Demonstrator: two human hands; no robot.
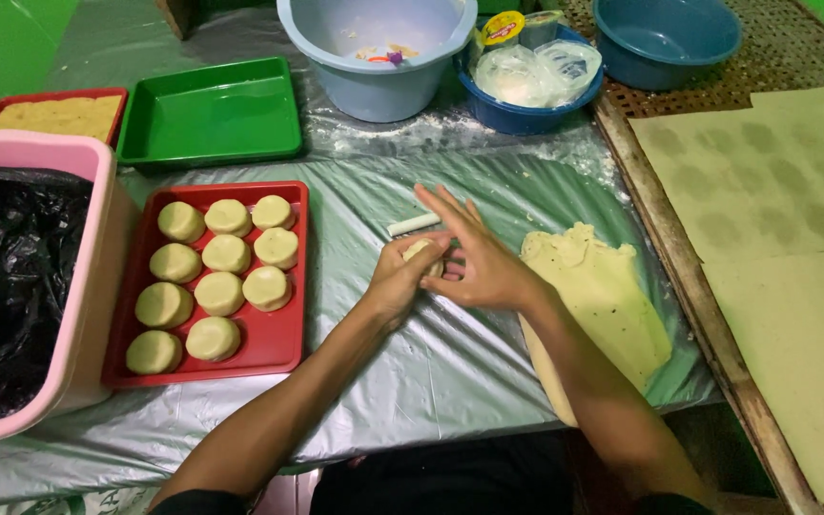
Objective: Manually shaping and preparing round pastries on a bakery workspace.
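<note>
My left hand point(395, 278) cups a small pale piece of dough point(419, 252) at the middle of the plastic-covered table. My right hand point(477, 259) lies flat against the piece from the right, fingers stretched out. Just beyond the hands lies a small white stick-shaped tool point(414, 224). A flattened sheet of pale dough point(603, 296) lies to the right, partly under my right forearm. On the left, a red tray point(278, 343) holds several round dough discs point(219, 293) in rows.
An empty green tray point(210, 114) and a red tray of crumbs point(57, 116) sit at the back left. A pink tub lined with black plastic point(21, 277) stands far left. Pale blue tub point(374, 57), two blue bowls point(665, 38), and brown paper sheets point(774, 191) lie beyond and right.
</note>
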